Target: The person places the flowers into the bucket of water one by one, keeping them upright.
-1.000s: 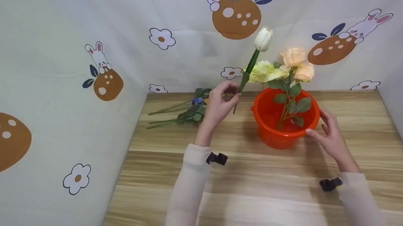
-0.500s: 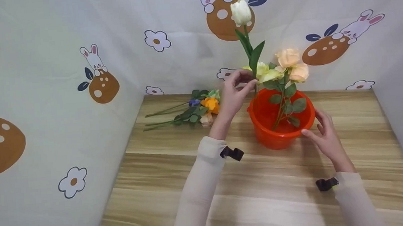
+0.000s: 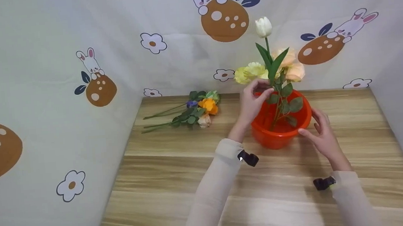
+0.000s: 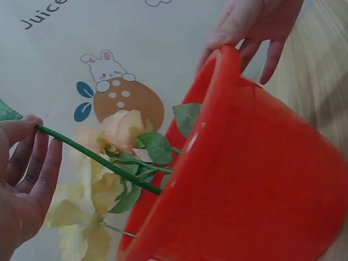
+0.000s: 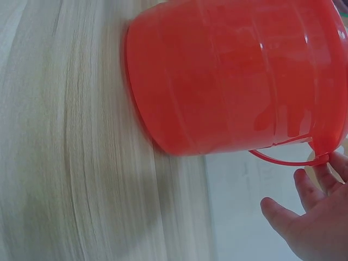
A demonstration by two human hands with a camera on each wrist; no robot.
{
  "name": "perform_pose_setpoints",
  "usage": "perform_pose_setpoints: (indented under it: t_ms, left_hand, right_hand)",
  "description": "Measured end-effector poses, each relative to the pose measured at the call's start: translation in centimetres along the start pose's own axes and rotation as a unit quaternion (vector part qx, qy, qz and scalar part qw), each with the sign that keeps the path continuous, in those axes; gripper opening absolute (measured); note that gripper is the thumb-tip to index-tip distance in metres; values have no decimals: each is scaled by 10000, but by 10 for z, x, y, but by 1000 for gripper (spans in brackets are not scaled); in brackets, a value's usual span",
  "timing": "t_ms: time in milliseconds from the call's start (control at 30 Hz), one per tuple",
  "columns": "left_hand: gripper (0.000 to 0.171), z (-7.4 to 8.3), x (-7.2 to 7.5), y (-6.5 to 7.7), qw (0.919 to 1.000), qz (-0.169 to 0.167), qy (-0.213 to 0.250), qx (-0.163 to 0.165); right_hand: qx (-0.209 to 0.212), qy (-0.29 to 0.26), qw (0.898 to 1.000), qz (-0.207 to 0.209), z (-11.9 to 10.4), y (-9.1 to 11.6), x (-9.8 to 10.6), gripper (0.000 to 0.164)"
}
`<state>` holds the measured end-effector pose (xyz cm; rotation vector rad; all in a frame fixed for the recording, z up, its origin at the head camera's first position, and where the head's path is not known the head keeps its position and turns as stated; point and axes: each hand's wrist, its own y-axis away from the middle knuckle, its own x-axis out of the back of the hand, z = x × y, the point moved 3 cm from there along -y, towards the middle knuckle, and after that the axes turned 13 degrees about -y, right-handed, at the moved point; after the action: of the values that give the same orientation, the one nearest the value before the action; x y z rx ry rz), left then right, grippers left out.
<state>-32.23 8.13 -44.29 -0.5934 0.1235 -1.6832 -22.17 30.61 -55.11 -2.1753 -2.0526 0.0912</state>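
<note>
A white tulip point(image 3: 263, 27) stands upright above the red bucket point(image 3: 275, 141); my left hand point(image 3: 252, 103) pinches its green stem point(image 4: 98, 157) between thumb and fingertips. In the left wrist view the stem runs down past the bucket's rim to the inside, its lower end hidden. Peach roses point(image 3: 295, 72) and a pale yellow flower point(image 3: 254, 71) lean in the bucket beside it. My right hand point(image 3: 325, 144) holds the bucket's right rim with thumb and fingers, near the handle point(image 5: 283, 161), the other fingers spread loosely.
More flowers lie at the table's back left: an orange one point(image 3: 209, 106), a peach rose point(image 3: 204, 121) and a purple one point(image 3: 191, 103), stems pointing left. The wooden table point(image 3: 171, 187) backs against a patterned cloth point(image 3: 182, 57).
My left hand has moved right with the tulip, from left of the bucket to over it. The tulip has turned upright and its stem has lowered inside. The right hand stays at the rim.
</note>
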Motion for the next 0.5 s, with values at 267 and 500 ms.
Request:
perform_pose_setpoints:
  t_ms: [267,500]
  left_hand:
    - [18,-24,-22,9,9980,-110,-599,180]
    - [17,-38,-35,15,9911,-257,-1262,328]
  right_hand:
    - [-22,7,10000,35,2,0,0,83]
    - [-88,-48,9999,51,2,-1,0,83]
